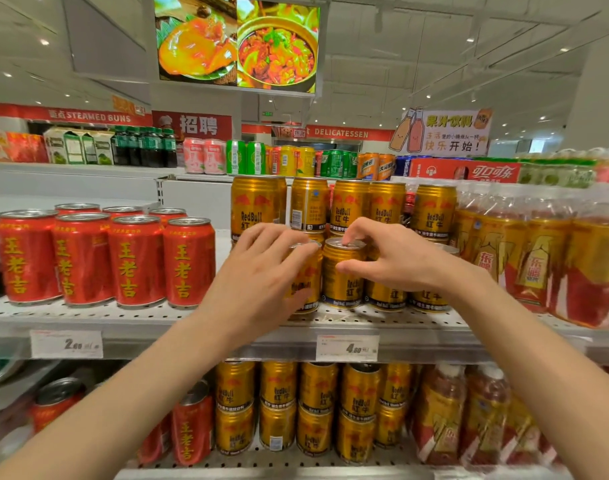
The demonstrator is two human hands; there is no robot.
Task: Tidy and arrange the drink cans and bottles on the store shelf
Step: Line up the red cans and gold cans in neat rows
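Note:
Gold Red Bull cans stand stacked two high on the middle shelf (382, 323). My left hand (261, 275) wraps around the front-left gold can (305, 289), covering most of it. My right hand (389, 258) grips the neighbouring gold can (343, 282) at its top, fingertips on the lid and thumb on its side. The upper-tier gold cans (310, 206) stand just behind both hands. Red herbal-tea cans (137, 261) fill the shelf to the left in rows.
Shrink-wrapped bottle packs (538, 258) crowd the right of the shelf. Price tags (346, 348) hang on the shelf edge. The lower shelf holds more gold cans (317, 410), red cans (192, 427) and bottles (469, 417). Assorted cans (296, 161) line the top.

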